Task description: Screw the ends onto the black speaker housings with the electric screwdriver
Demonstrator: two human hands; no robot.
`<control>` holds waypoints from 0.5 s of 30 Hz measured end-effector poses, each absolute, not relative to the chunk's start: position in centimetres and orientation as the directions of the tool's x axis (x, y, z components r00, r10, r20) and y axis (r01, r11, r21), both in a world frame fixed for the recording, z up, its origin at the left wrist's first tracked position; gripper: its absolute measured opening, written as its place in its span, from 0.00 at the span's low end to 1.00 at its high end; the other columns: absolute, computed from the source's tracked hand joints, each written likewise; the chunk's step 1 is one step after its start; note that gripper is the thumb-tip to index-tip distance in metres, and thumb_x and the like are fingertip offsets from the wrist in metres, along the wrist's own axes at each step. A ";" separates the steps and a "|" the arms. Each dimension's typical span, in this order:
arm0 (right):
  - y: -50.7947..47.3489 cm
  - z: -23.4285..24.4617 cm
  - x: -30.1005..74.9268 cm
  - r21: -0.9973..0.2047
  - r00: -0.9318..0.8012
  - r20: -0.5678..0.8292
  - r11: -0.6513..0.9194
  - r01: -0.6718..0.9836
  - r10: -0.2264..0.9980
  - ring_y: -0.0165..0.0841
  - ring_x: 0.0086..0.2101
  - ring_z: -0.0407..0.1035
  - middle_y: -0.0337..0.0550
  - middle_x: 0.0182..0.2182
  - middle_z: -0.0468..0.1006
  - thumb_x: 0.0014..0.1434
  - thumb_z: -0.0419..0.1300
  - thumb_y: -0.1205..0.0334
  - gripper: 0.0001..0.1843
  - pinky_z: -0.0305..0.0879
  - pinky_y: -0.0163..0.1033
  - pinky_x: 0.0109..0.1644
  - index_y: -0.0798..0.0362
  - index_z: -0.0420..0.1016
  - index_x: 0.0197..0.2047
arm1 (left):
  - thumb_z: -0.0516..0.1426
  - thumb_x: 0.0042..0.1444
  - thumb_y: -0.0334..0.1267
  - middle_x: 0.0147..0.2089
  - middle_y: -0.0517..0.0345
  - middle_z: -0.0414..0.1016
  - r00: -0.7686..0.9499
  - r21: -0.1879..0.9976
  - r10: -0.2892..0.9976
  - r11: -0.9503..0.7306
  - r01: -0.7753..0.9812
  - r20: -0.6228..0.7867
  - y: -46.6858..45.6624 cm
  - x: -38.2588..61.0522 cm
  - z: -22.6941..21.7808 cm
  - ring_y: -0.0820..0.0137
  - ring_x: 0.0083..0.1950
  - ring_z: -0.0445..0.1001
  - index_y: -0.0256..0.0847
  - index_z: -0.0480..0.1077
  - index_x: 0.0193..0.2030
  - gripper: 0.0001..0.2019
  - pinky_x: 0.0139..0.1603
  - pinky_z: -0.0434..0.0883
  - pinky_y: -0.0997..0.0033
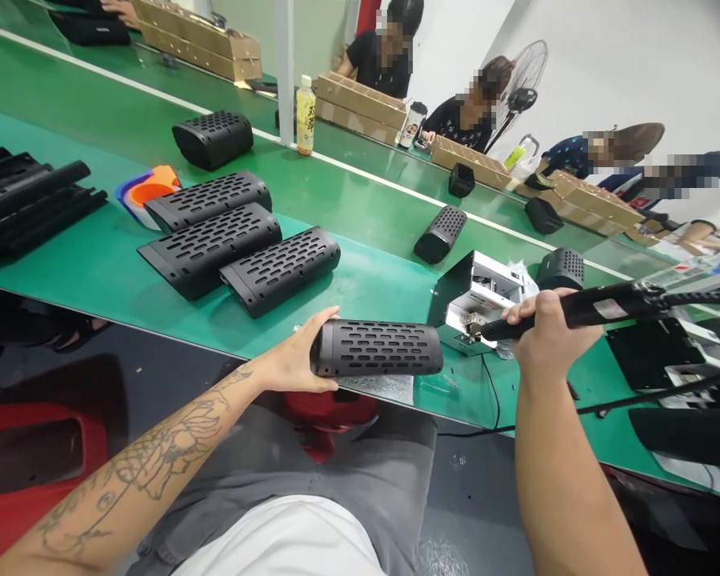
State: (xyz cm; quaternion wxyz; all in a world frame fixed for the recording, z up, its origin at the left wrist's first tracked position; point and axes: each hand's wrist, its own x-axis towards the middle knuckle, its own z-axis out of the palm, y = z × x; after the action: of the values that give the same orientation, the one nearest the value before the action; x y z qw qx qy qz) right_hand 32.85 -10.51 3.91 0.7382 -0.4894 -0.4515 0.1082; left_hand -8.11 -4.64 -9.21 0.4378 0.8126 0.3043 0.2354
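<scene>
My left hand [297, 358] grips the left end of a black slotted housing [387, 348], thumb above and fingers below, near the table's front edge. My right hand [552, 332] is wrapped round a black electric screwdriver [603, 306], whose cable runs off to the right. Its tip points left, at the front of a small silver-and-black screw feeder [465, 308]; whether it touches is too small to tell. Left of the feeder, several similar black housings [288, 268] lie on the green table, the nearest one just beyond my left hand.
Long black parts [30, 200] are piled at the far left, and an orange-and-blue roll [150, 192] lies behind the housings. More housings [441, 234] stand on the green bench [360, 208]. Across it sit several people beside cardboard boxes [360, 108]. A yellow bottle [306, 116] stands by a post.
</scene>
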 end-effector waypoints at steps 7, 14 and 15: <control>-14.3 7.0 29.3 -0.819 0.571 0.552 0.523 0.236 0.607 0.35 0.21 0.70 0.35 0.22 0.75 0.59 0.84 0.54 0.14 0.75 0.47 0.27 0.46 0.85 0.36 | 0.79 0.53 0.48 0.86 0.37 0.63 0.674 0.857 0.720 -0.441 0.265 0.162 -5.0 -7.4 -9.8 0.40 0.85 0.69 0.51 0.40 0.93 0.70 0.85 0.71 0.41; -16.5 7.1 21.2 -0.797 0.250 0.580 0.604 -0.026 0.775 0.34 0.17 0.69 0.32 0.22 0.79 0.62 0.82 0.43 0.17 0.76 0.44 0.24 0.42 0.87 0.46 | 0.79 0.54 0.48 0.87 0.38 0.63 0.656 0.867 0.735 -0.429 0.255 0.171 -5.3 -7.4 -9.6 0.41 0.85 0.70 0.48 0.47 0.92 0.66 0.86 0.70 0.43; -16.2 6.8 20.3 -0.795 0.231 0.581 0.605 -0.042 0.780 0.33 0.18 0.70 0.32 0.22 0.79 0.63 0.82 0.43 0.17 0.77 0.44 0.25 0.42 0.87 0.46 | 0.79 0.54 0.48 0.86 0.38 0.64 0.652 0.867 0.738 -0.428 0.256 0.172 -5.3 -7.4 -9.6 0.41 0.84 0.70 0.49 0.48 0.92 0.66 0.86 0.71 0.43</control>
State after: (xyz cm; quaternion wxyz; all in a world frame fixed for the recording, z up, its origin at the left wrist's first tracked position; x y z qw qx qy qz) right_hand 20.28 -16.20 6.76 0.7086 -0.3370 -0.5478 0.2901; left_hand -7.39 -5.27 -9.63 0.4347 0.7983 0.3113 0.2774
